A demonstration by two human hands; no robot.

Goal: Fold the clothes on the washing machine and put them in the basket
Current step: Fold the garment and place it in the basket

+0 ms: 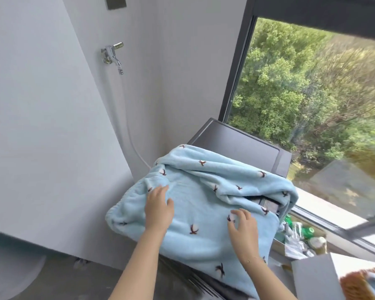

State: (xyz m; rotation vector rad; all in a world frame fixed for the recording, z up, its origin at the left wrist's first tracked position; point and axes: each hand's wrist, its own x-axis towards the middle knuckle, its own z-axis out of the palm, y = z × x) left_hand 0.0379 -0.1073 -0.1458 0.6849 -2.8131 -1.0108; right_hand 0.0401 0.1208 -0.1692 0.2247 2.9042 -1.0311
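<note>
Smoothing the pale blue garment (195,202) atop the washing machine (236,139), left hand (158,211) lies flat, right hand (243,226) fingers spread, gripping nothing; folding looks barely begun, basketing remains.

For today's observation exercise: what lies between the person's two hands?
Head view: only light blue patterned fabric lies between left hand and right hand.

Light-blue fleece garment (195,204) with small dark motifs, rumpled — draped over the dark washing machine (236,139), front edge overhanging
</note>
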